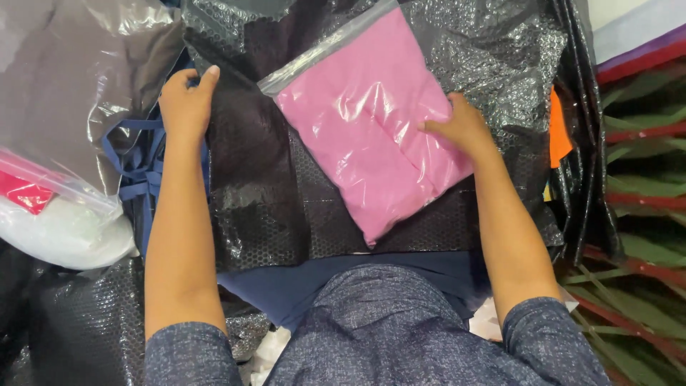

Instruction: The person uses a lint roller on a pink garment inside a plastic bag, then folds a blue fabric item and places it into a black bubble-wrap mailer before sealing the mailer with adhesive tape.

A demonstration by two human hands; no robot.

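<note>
A clear zip-top plastic bag holding a folded pink garment (371,121) lies on a black bubble-lined mailer sheet (264,207) that is spread in front of the person. The bag lies tilted, its long axis running from the sealed strip at the sheet's far middle down towards the near edge, one corner pointing at the person's lap. The right hand (461,127) rests on the bag's right edge, fingers flat and spread on the plastic, pressing rather than closed round it. The left hand (187,100) is well apart from the bag, at the sheet's far-left edge, where its fingers curl over the black film and grip it. So the bag lies between the hands, touching the right one and nearer to it, with bare black sheet between it and the left one. Left of the sheet are dark blue fabric straps (136,171) and another clear bag with white and red contents (50,214). An orange piece (559,132) shows past the sheet's right edge.
</note>
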